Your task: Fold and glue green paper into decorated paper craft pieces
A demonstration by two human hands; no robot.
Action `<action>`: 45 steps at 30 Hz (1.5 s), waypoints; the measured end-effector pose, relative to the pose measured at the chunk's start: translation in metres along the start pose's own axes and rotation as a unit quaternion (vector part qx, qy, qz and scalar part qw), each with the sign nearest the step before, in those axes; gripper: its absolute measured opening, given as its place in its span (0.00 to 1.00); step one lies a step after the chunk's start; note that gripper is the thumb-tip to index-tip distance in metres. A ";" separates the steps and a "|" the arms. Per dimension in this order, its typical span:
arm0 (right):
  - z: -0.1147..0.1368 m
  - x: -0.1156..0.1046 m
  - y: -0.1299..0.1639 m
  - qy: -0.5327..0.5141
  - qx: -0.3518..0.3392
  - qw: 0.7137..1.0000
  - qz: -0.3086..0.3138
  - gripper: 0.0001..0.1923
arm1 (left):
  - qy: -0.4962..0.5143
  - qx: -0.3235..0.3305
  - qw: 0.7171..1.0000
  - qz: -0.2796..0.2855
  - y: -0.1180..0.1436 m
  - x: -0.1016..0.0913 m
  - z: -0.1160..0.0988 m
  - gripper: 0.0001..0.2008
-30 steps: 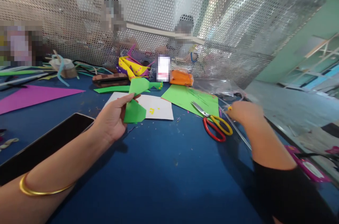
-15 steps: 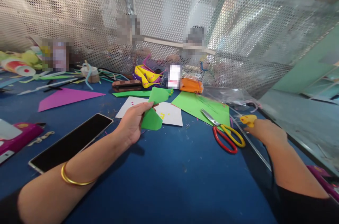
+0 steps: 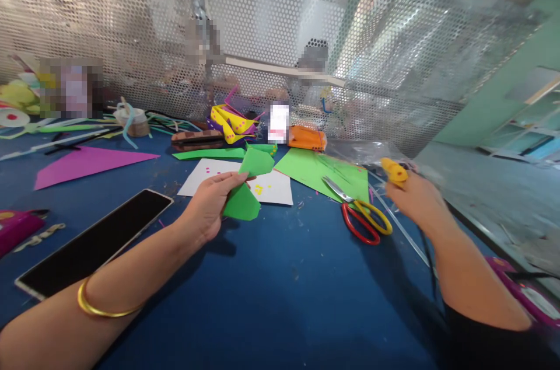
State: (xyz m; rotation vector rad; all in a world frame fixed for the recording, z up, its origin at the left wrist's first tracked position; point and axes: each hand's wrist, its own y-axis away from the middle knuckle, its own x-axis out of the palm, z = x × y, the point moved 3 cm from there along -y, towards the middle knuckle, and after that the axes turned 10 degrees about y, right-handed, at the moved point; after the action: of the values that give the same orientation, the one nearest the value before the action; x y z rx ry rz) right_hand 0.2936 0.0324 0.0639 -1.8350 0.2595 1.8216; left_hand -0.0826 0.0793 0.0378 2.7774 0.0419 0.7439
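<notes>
A folded green paper piece [image 3: 245, 192] was pinched at its left edge in the left hand [image 3: 209, 208], held clear above the blue table; its upper flap was bent up and back, its lower flap pointed right; a small yellow tool [image 3: 393, 171] was gripped upright in the raised right hand [image 3: 413, 199], its tip above the fingers.

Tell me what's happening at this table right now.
A person sits at a blue table strewn with craft paper. The left hand pinches a folded green paper piece above a white sheet. The right hand is raised off the table, gripping a small yellow tool; what kind is unclear. Scissors lie between the hands, partly on a green sheet. A phone lies by the left forearm.
</notes>
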 end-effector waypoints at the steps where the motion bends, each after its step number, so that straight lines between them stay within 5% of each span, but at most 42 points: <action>1: 0.010 0.001 0.006 -0.039 -0.027 0.999 0.005 0.15 | -0.008 0.000 1.000 0.004 0.001 0.001 0.000 0.05; 6: 0.056 0.013 0.040 -0.222 -0.146 0.963 0.047 0.16 | -0.028 0.014 0.999 0.022 0.006 0.005 -0.001 0.05; 12: 0.083 0.020 0.067 -0.389 -0.201 0.892 0.111 0.16 | -0.043 0.013 0.999 0.025 0.007 0.005 0.001 0.07; 16: 0.094 0.013 0.071 -0.442 -0.197 0.865 0.132 0.15 | -0.041 0.011 0.999 0.032 0.006 0.005 0.002 0.08; 22: 0.136 -0.008 0.070 -0.500 -0.102 0.848 0.146 0.11 | -0.042 0.021 0.998 0.041 0.004 0.002 0.003 0.09; 29: 0.189 -0.026 0.071 -0.576 -0.122 0.792 0.161 0.10 | -0.059 0.016 0.997 0.040 0.005 0.001 0.002 0.09; 36: 0.197 -0.016 0.064 -0.604 -0.105 0.767 0.189 0.09 | -0.081 -0.005 0.996 0.035 0.001 -0.002 0.005 0.10; 41: 0.174 -0.003 0.068 -0.610 -0.180 0.766 0.094 0.11 | -0.084 0.008 0.996 0.042 0.002 -0.002 0.006 0.13; 45: 0.147 -0.006 0.082 -0.542 -0.297 0.776 -0.122 0.06 | -0.118 0.036 0.990 0.072 0.010 0.001 0.004 0.17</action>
State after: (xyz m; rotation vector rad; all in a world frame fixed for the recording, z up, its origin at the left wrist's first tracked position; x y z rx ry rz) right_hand 0.1259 0.0353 0.0583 -0.7323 -1.0237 2.5667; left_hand -0.0799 0.0689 0.0372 2.9420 -0.1812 0.4477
